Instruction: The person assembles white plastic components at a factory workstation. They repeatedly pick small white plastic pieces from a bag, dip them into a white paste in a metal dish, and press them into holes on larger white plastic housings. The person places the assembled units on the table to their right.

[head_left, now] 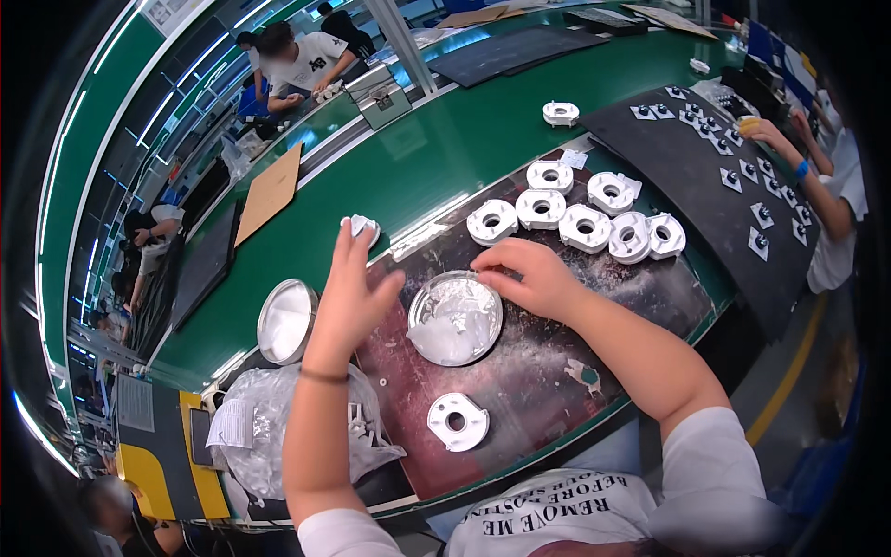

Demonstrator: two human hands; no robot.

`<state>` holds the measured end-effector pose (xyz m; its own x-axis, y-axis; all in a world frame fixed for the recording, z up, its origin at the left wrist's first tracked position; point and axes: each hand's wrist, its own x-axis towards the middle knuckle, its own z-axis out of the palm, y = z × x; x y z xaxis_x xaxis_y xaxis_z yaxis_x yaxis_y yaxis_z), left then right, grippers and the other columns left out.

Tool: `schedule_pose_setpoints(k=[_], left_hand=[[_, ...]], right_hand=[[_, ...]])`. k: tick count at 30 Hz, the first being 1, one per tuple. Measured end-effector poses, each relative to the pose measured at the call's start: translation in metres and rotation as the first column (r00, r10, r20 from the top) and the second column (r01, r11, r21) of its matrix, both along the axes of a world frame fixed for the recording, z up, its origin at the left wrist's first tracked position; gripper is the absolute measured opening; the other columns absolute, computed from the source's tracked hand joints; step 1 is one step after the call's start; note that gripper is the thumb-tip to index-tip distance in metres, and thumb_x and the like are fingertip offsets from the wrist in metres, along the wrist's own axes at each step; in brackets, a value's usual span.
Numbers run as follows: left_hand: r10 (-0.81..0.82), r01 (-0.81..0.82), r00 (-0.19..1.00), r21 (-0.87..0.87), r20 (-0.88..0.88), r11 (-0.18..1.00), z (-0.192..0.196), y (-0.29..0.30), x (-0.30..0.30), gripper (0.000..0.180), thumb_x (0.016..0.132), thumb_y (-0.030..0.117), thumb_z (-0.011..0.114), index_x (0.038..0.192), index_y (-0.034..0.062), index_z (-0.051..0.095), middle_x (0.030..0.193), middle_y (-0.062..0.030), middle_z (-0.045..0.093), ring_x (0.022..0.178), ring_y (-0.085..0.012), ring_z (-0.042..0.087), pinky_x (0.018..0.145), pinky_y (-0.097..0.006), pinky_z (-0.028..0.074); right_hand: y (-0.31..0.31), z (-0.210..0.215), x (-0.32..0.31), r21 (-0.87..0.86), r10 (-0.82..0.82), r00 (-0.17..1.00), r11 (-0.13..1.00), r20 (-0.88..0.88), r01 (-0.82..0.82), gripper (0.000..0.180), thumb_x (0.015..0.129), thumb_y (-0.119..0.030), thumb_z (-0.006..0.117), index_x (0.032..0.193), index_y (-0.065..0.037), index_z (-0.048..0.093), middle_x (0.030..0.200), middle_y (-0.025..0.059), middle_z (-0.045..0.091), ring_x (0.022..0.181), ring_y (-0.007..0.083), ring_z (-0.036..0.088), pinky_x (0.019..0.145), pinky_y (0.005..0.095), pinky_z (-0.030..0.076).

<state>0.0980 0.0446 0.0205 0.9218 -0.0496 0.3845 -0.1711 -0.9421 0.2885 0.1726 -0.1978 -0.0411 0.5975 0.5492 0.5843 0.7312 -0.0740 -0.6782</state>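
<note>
My left hand [351, 288] is raised over the left edge of the dark red work mat, fingers stretched out and thumb apart. Just beyond its fingertips lies a small white part [368, 228]; whether they touch I cannot tell. A round, shallow metal dish [497, 327] with crumpled clear plastic [455, 336] in it sits between my hands. At its upper right rim, my right hand [531, 278] has bent fingers with thumb and forefinger close together; what they grip, if anything, is hidden. Nearer to me lies one white ring-shaped housing [475, 429] with a centre hole.
Several white ring housings [586, 228] cluster at the mat's far right. A black sheet [687, 176] bears rows of small parts; a co-worker's hand [763, 132] reaches over it. At left are a round white-faced disc [286, 321] and a clear plastic bag [264, 436].
</note>
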Motion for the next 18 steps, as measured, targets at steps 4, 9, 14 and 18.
schedule_pose_setpoints(k=[4,9,14,18], left_hand=[[-0.059,0.057,0.998,-0.067,-0.025,0.996,0.003,-0.023,-0.075,0.050,0.078,0.015,0.066,0.123,0.0004,0.049,0.137,-0.0233,0.038,0.126,-0.0368,0.040,0.102,-0.041,0.034],[0.027,-0.025,1.000,-0.196,0.003,0.980,-0.027,-0.019,-0.127,0.038,0.079,0.011,0.064,0.115,0.0007,0.055,0.129,-0.0216,0.048,0.117,-0.0368,0.048,0.098,-0.041,0.039],[0.044,0.000,0.984,-0.253,0.170,0.967,-0.049,-0.011,-0.145,0.030,0.076,0.007,0.064,0.106,0.0007,0.060,0.118,-0.0175,0.056,0.106,-0.0333,0.053,0.092,-0.039,0.041],[-0.092,0.131,0.978,-0.211,0.185,0.969,-0.047,-0.014,-0.151,0.030,0.074,0.013,0.068,0.102,0.0021,0.062,0.110,-0.0147,0.058,0.097,-0.0315,0.055,0.085,-0.040,0.043]], right_hand=[[-0.006,0.001,-0.003,0.004,-0.085,0.994,0.996,-0.064,0.086,0.014,0.084,-0.018,0.060,0.089,-0.005,0.064,0.083,0.0099,0.063,0.078,0.0267,0.061,0.069,0.0354,0.048],[-0.002,0.001,-0.007,-0.037,-0.117,0.971,0.993,-0.208,0.112,0.023,0.089,-0.026,0.055,0.087,-0.003,0.058,0.079,0.0136,0.060,0.075,0.0292,0.059,0.066,0.0351,0.046],[0.000,-0.006,-0.009,-0.111,-0.167,0.982,0.981,-0.088,0.157,0.038,0.092,-0.035,0.052,0.076,-0.001,0.053,0.064,0.0146,0.050,0.059,0.0275,0.050,0.056,0.0351,0.040],[0.004,-0.009,-0.017,-0.080,-0.169,0.971,0.984,-0.169,0.157,0.037,0.091,-0.033,0.054,0.074,0.000,0.055,0.061,0.0088,0.052,0.058,0.0174,0.051,0.055,0.0300,0.040]])
